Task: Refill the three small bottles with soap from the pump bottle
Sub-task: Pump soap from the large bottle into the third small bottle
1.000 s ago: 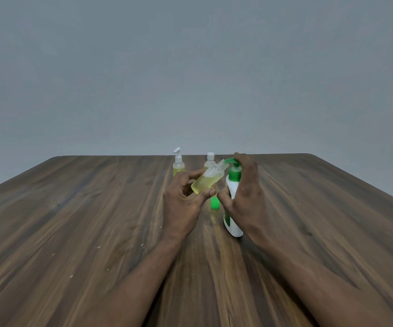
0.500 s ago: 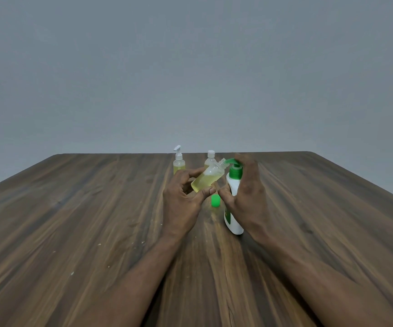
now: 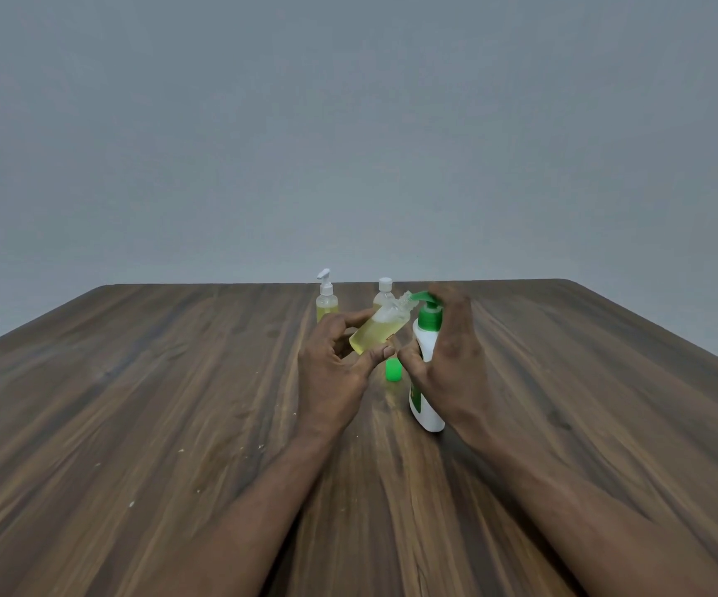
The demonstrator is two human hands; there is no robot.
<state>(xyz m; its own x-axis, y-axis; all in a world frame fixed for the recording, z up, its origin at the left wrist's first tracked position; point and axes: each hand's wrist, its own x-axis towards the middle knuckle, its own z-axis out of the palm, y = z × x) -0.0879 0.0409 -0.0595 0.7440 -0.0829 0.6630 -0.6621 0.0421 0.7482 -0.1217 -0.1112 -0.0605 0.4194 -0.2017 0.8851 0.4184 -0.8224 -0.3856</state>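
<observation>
Holding: the left hand point(image 3: 331, 372) is gripping a small clear bottle point(image 3: 378, 334) of yellow soap, with the thumb point(image 3: 372, 359) under its base and the fingers point(image 3: 340, 323) curling over its far side.
Tilt: this bottle is leaning, its open neck pointing up and right toward the green pump spout.
Pressing: the right hand point(image 3: 450, 364) is wrapping the pump bottle point(image 3: 425, 372), its fingertips lying on top of the green pump head point(image 3: 428, 314) and its thumb resting low against the white body.
Standing: the pump bottle is sitting upright on the wooden table point(image 3: 133, 402), just right of the left thumb.
Cap: a green cap point(image 3: 393, 372) is lying on the table between the two thumbs.
Waiting: beyond the left fingers, a small pump-top bottle point(image 3: 326, 297) and a small white-capped bottle point(image 3: 384, 291) are standing upright, both showing yellow liquid.
</observation>
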